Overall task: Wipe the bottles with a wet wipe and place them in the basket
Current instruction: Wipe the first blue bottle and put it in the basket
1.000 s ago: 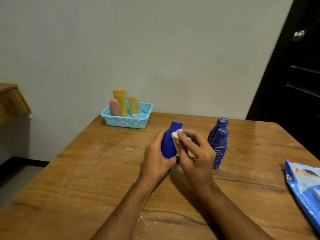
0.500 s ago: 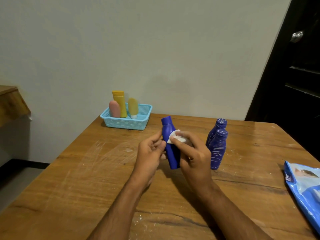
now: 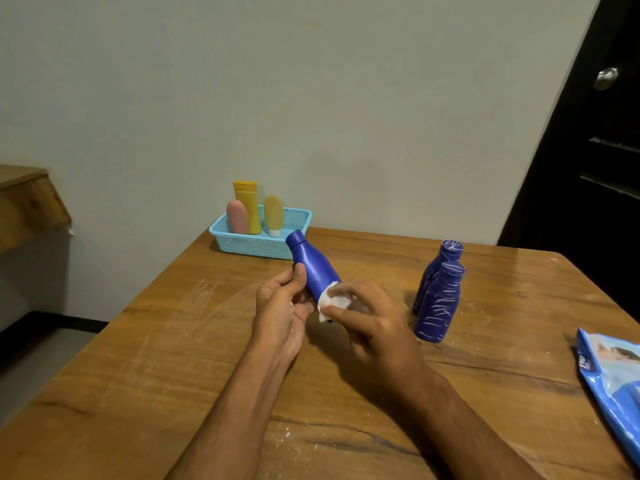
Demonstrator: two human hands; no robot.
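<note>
My left hand [image 3: 280,306] curls around the tilted blue bottle [image 3: 311,268]; my right hand [image 3: 367,317] pinches the wet wipe [image 3: 332,303] against its base. Likely light, rigid, slippery; grip mid-body.

I see a wooden table [image 3: 173,358], scratched and dusted with white specks. Beyond my left hand [image 3: 282,310], at the far edge, sits a light blue basket [image 3: 258,242]. Just right of my right hand [image 3: 375,323] stand two streaked blue bottles [image 3: 438,299], touching. Farther right lies a blue packet [image 3: 613,379].
</note>
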